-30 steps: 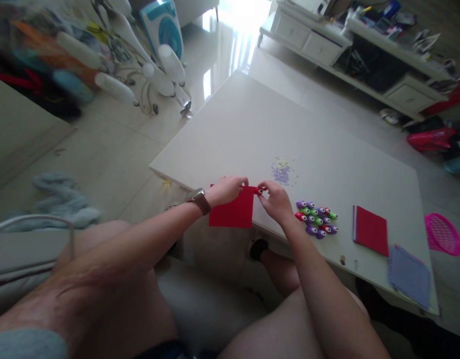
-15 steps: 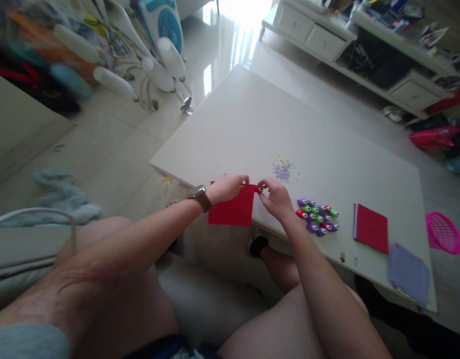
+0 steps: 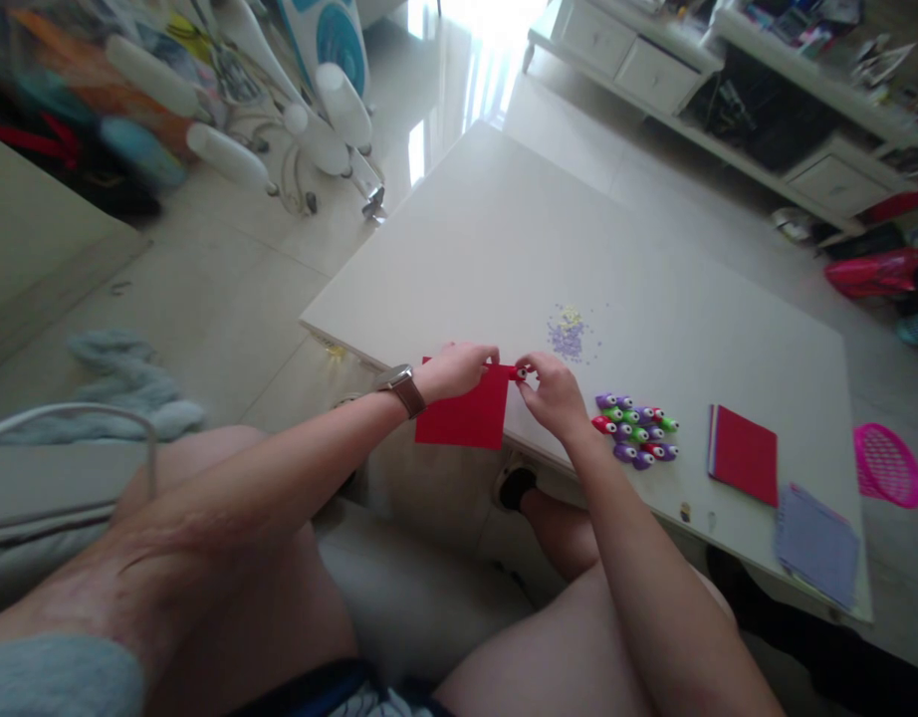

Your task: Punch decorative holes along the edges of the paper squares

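Note:
My left hand (image 3: 459, 368), with a watch on the wrist, is closed on the upper edge of a red sheet of paper (image 3: 466, 418). The sheet hangs partly past the table's near edge. Between the fingers of my right hand (image 3: 553, 390) is a small red craft punch (image 3: 520, 373) with a white eye-like spot, set at the sheet's upper right corner. How far the paper sits in it cannot be made out. Just beyond that hand lies a scatter of purple and yellow paper bits (image 3: 568, 337).
Several purple, green and red punches (image 3: 636, 430) are grouped right of my right hand. Farther right lie a stack of coloured paper (image 3: 744, 453) and greyish-purple sheets (image 3: 815, 546) on the white table (image 3: 519, 229). A pink basket (image 3: 888, 466) stands past the table's right end.
Both hands keep the same hold on the paper and the punch, nearly still. The whole view has shifted slightly.

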{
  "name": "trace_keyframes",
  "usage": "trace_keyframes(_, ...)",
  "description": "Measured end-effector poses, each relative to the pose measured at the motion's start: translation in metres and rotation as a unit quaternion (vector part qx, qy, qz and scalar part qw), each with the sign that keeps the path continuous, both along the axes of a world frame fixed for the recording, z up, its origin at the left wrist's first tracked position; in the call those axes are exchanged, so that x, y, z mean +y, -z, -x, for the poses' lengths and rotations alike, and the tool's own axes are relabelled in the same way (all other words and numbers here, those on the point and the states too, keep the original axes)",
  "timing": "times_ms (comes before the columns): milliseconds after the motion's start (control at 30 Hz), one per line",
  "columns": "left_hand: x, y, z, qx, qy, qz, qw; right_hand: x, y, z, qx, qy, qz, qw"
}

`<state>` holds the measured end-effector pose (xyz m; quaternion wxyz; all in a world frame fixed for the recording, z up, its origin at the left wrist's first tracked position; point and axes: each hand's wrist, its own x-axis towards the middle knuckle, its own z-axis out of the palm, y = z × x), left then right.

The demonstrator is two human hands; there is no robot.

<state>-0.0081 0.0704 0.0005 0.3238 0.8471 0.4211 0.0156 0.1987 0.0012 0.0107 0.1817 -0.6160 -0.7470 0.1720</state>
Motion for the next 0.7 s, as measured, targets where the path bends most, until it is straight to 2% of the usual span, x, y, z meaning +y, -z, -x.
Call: trace_keyframes(700,0.0,-0.011,-0.001,0.001,-0.011,0.028,1.0,-0.001,-0.002,0.001,-0.032,0.013,0.02,0.999)
